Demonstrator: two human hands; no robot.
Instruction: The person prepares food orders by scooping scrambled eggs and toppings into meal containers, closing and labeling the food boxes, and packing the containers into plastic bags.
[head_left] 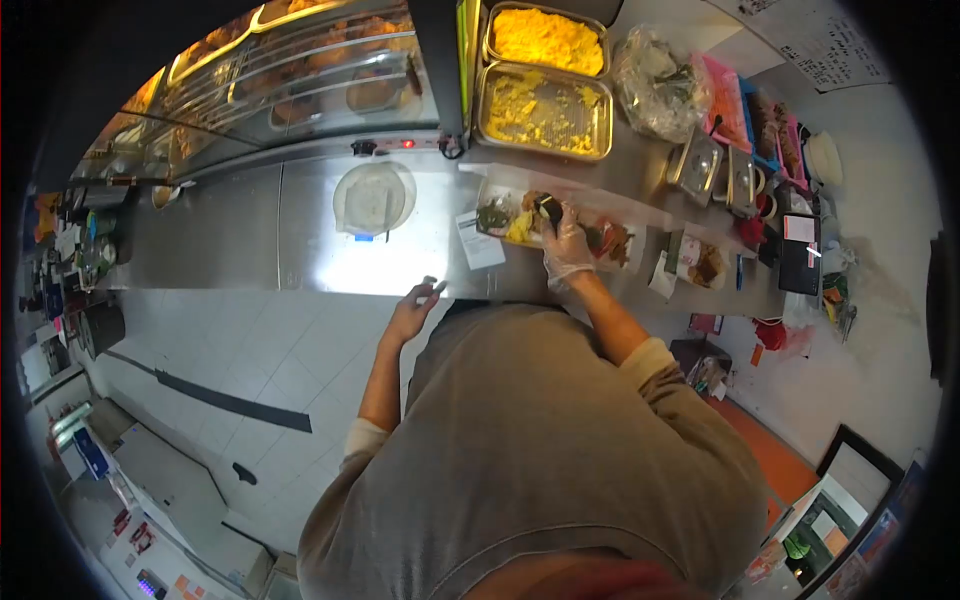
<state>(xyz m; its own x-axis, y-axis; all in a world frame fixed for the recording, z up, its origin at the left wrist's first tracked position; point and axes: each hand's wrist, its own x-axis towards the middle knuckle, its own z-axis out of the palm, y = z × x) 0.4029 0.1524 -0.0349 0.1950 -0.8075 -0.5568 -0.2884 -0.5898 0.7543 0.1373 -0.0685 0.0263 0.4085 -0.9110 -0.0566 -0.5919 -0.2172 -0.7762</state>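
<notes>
My right hand (569, 247), in a clear plastic glove, is closed on a dark round thing (548, 208) with a pale patch; its exact kind does not show. It is over a long container (520, 237) on the steel counter. Dark greens (492, 217), yellow food (521, 226) and reddish-brown pieces (609, 240) lie in that container. My left hand (412, 311) is bare, at the counter's front edge, its fingers loosely bent and apart with nothing plainly in them. A printed white paper (480, 241) lies between my hands, beside the container.
Behind the container stand a metal tray of yellow mash (547, 40) and another tray (611, 112) with yellow remains. A clear plastic bag (655, 85) and lidded metal tubs (692, 165) are at right. A plate-like stack (374, 198) is left of centre, below the glass display case (300, 75).
</notes>
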